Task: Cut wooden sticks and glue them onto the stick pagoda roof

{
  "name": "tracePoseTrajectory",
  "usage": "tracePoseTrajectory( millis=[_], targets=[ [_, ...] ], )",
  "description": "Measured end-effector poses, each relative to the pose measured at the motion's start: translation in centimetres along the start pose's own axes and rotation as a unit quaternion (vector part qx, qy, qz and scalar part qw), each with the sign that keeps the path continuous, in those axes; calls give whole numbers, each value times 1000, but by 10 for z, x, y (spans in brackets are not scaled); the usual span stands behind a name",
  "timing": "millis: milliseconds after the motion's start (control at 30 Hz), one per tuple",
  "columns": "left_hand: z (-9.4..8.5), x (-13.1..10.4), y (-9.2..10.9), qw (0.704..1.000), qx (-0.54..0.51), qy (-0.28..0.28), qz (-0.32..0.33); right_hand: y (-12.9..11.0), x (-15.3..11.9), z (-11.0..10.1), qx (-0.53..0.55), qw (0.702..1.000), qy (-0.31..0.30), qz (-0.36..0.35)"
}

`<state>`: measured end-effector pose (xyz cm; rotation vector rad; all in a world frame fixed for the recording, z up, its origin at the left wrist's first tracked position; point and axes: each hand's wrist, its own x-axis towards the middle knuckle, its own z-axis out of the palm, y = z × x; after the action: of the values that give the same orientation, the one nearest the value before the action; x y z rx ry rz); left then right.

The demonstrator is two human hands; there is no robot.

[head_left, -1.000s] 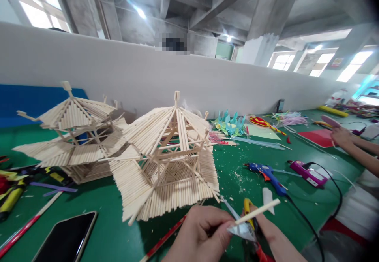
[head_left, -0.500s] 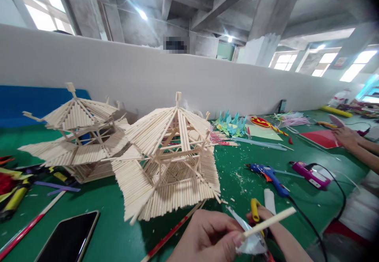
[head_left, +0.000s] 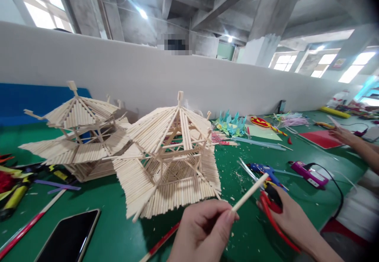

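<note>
My left hand (head_left: pixel 204 230) pinches a short pale wooden stick (head_left: pixel 250 193) between thumb and fingertips, its free end pointing up and to the right. To its right, my right hand (head_left: pixel 291 214) is wrapped around a pair of red-handled shears (head_left: pixel 271 218). Silver blades stretch up-left beyond the stick, partly blurred; they look apart from it. Just behind my left hand stands a pavilion model (head_left: pixel 174 163) built of wooden sticks, its roof only partly covered. A blue glue gun (head_left: pixel 260 168) lies behind the shears, partly hidden.
Another stick pavilion (head_left: pixel 79 135) stands at the left. A phone (head_left: pixel 69 236) lies at the front left. On the right are a purple power strip (head_left: pixel 309 174), its cable and a red sheet (head_left: pixel 321 138). Another person's hand (head_left: pixel 340 133) is beyond it. A white partition (head_left: pixel 133 70) backs the green table.
The shears have come up and away from the stick, turning so the blades point away from me. My left hand has shifted slightly left and tilted the stick more steeply upward.
</note>
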<state>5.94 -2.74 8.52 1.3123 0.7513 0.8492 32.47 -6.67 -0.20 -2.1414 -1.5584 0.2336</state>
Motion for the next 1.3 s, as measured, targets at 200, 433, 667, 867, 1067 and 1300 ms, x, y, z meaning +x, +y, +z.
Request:
tracePoseTrajectory(
  millis=[200, 433, 667, 867, 1067, 1300],
  targets=[
    [1, 13, -17, 927, 298, 68, 218, 2, 9, -12, -98, 992, 33, -72],
    [-1, 13, -26, 770, 538, 88, 331, -102, -17, -52, -77, 884, 168, -429],
    [-4, 8, -27, 695, 624, 94, 343, -120, -3, -28, -42, 898, 102, -427],
    [-4, 7, -27, 681, 640, 111, 339, -122, -8, -24, -4, 903, 116, -414],
    [-1, 7, -28, 653, 659, 118, 354, -121, -12, -25, -16, 901, 128, -413],
    [3, 7, -30, 637, 669, 123, 363, -119, -15, -26, -18, 912, 117, -393]
  ],
)
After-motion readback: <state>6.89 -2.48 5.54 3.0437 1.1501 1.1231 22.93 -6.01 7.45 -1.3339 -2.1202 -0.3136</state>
